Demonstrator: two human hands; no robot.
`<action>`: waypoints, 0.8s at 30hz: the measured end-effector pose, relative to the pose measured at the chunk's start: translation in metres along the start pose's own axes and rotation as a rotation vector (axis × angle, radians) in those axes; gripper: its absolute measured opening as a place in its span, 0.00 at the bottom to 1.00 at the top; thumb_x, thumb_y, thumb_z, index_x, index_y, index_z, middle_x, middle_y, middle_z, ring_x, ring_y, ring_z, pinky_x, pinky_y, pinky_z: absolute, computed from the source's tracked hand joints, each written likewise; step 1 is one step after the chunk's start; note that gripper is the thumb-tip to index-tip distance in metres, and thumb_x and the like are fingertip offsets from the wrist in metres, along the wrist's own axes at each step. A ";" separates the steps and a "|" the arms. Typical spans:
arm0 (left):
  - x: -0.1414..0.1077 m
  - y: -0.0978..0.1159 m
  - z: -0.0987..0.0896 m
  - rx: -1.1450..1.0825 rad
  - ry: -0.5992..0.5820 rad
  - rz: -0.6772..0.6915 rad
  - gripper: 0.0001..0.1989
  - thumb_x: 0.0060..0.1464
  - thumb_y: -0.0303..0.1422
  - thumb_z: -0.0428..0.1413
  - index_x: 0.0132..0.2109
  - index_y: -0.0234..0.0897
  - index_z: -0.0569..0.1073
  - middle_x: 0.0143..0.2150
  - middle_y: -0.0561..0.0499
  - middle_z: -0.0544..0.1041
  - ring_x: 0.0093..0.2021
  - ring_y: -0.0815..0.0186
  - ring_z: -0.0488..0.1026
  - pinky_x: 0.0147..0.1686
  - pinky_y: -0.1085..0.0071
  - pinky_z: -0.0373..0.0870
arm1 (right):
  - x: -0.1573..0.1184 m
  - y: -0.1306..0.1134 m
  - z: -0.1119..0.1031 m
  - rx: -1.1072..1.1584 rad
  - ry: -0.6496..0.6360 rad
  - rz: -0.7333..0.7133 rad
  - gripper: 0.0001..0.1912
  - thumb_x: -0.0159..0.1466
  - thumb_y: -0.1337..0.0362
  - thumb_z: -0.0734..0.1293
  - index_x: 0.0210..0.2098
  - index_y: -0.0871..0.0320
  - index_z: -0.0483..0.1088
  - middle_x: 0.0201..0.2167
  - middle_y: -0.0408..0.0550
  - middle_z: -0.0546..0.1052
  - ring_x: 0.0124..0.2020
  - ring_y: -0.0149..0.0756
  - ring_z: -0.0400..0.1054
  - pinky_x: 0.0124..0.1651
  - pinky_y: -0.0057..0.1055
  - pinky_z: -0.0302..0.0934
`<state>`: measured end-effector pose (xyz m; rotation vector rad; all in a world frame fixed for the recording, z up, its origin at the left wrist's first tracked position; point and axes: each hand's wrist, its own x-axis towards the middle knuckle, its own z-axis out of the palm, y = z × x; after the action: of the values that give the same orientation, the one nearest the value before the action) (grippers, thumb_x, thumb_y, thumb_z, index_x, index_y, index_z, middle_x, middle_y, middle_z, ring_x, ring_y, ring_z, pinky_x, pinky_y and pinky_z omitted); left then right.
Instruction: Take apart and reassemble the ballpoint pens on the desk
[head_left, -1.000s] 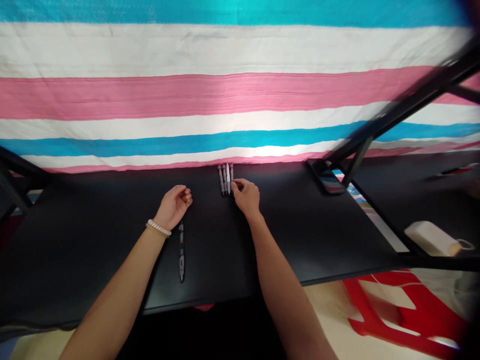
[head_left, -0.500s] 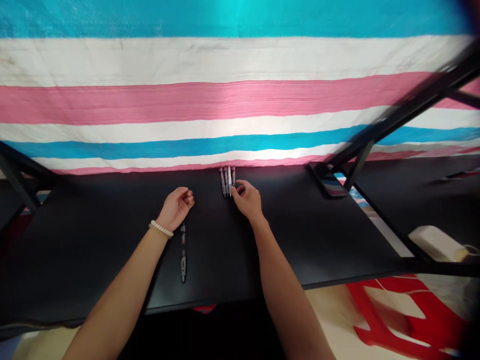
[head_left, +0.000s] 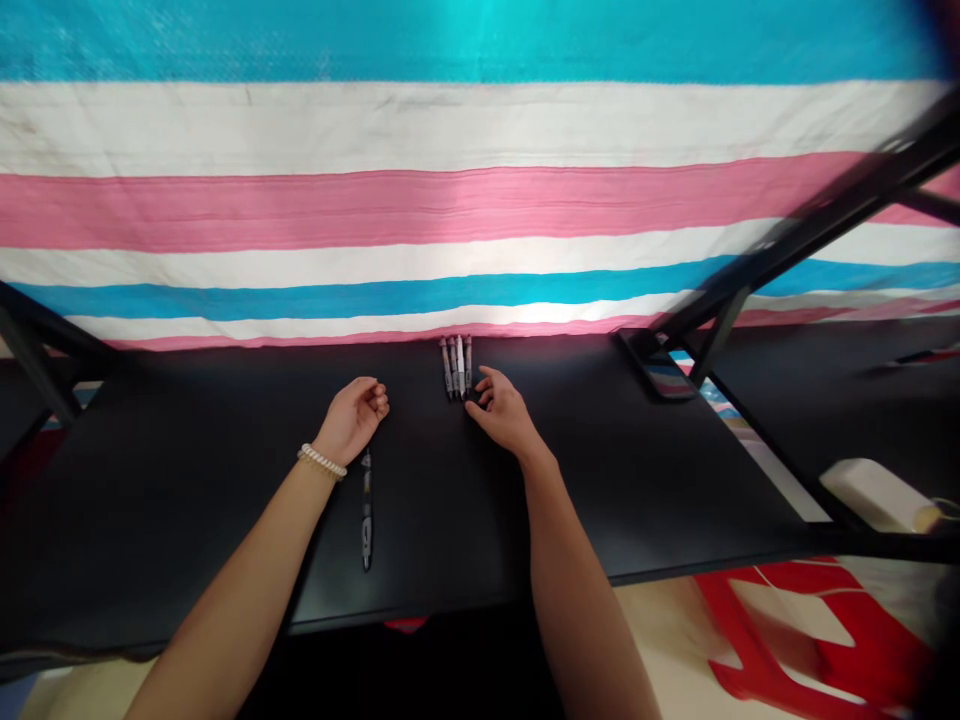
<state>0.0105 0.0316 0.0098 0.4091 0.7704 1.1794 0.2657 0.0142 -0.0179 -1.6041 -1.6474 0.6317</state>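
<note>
Several pens (head_left: pixel 453 368) lie side by side at the back middle of the black table, one white pen (head_left: pixel 460 362) among the grey and dark ones. Just right of their lower ends is my right hand (head_left: pixel 504 408), its thumb and fingers apart and nothing held. My left hand (head_left: pixel 355 415), with a pale twisted bracelet (head_left: pixel 322 461) at the wrist, rests on the table with fingers curled in and no object showing in them. A single grey and black pen (head_left: pixel 367 515) lies lengthwise below my left hand, apart from the group.
The black table (head_left: pixel 645 480) backs onto a striped sheet (head_left: pixel 450 205). A dark phone (head_left: pixel 656 365) lies at the back right by the black metal frame (head_left: pixel 810 220). Beyond the frame is a white block-shaped object (head_left: pixel 874 492). A red stool (head_left: pixel 795 630) stands below at right.
My right hand has let go of the white pen and drawn back slightly to the right, its thumb and fingers parting. My left hand and the single pen stay where they were.
</note>
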 end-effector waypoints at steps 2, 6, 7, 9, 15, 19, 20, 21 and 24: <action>0.000 0.000 0.000 0.004 0.002 0.000 0.07 0.49 0.27 0.62 0.28 0.33 0.70 0.27 0.52 0.70 0.26 0.74 0.66 0.28 0.77 0.67 | 0.001 0.000 0.001 -0.019 0.010 0.011 0.31 0.55 0.66 0.67 0.58 0.60 0.63 0.40 0.50 0.72 0.31 0.33 0.67 0.41 0.37 0.68; 0.000 0.000 0.000 0.007 0.006 -0.005 0.07 0.48 0.26 0.62 0.29 0.33 0.71 0.27 0.51 0.71 0.26 0.74 0.66 0.28 0.77 0.67 | 0.002 -0.001 0.003 -0.058 0.035 0.017 0.28 0.55 0.66 0.66 0.56 0.61 0.65 0.39 0.50 0.72 0.30 0.33 0.67 0.43 0.38 0.67; 0.000 0.000 0.000 0.005 0.004 -0.006 0.07 0.49 0.26 0.62 0.29 0.33 0.71 0.27 0.51 0.71 0.26 0.74 0.66 0.28 0.77 0.67 | 0.003 -0.001 0.004 -0.064 0.039 0.015 0.28 0.55 0.66 0.66 0.56 0.61 0.65 0.39 0.50 0.72 0.30 0.33 0.67 0.43 0.38 0.67; 0.000 0.000 0.000 0.002 0.004 -0.006 0.06 0.49 0.26 0.62 0.29 0.33 0.71 0.27 0.51 0.71 0.26 0.74 0.66 0.28 0.77 0.67 | 0.003 -0.001 0.005 -0.072 0.043 0.007 0.27 0.56 0.67 0.66 0.55 0.60 0.66 0.38 0.49 0.72 0.30 0.33 0.67 0.42 0.37 0.67; 0.000 0.000 0.000 0.013 0.004 -0.003 0.07 0.49 0.26 0.62 0.28 0.33 0.70 0.27 0.51 0.71 0.26 0.74 0.66 0.29 0.77 0.67 | 0.003 -0.001 0.006 -0.087 0.059 -0.010 0.25 0.56 0.67 0.65 0.53 0.60 0.67 0.38 0.49 0.72 0.29 0.33 0.67 0.41 0.38 0.67; 0.000 0.000 0.000 0.013 0.008 -0.001 0.07 0.49 0.26 0.61 0.28 0.33 0.70 0.27 0.51 0.71 0.26 0.75 0.66 0.28 0.77 0.67 | 0.002 -0.003 0.004 -0.086 0.050 -0.007 0.25 0.55 0.67 0.66 0.54 0.59 0.67 0.38 0.49 0.73 0.29 0.33 0.67 0.41 0.37 0.67; 0.000 0.000 0.000 0.012 0.007 -0.001 0.07 0.49 0.26 0.61 0.28 0.33 0.70 0.27 0.51 0.71 0.26 0.75 0.66 0.28 0.77 0.67 | 0.002 -0.004 0.004 -0.084 0.044 -0.009 0.26 0.55 0.67 0.66 0.54 0.59 0.66 0.38 0.49 0.72 0.29 0.33 0.66 0.41 0.37 0.67; 0.000 0.000 0.000 0.011 0.006 0.000 0.07 0.50 0.26 0.61 0.28 0.33 0.70 0.27 0.51 0.71 0.26 0.75 0.66 0.28 0.78 0.67 | 0.001 -0.005 0.003 -0.081 0.036 -0.011 0.27 0.55 0.67 0.67 0.55 0.59 0.66 0.39 0.49 0.72 0.29 0.33 0.66 0.41 0.37 0.67; 0.001 0.000 -0.001 0.010 -0.003 0.003 0.06 0.50 0.26 0.61 0.28 0.33 0.71 0.27 0.51 0.71 0.26 0.74 0.66 0.28 0.77 0.67 | 0.001 -0.008 0.003 -0.081 0.024 -0.008 0.29 0.54 0.65 0.69 0.56 0.60 0.65 0.39 0.49 0.72 0.30 0.33 0.66 0.41 0.37 0.67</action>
<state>0.0103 0.0320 0.0091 0.4200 0.7741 1.1776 0.2587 0.0149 -0.0136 -1.6554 -1.6796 0.5456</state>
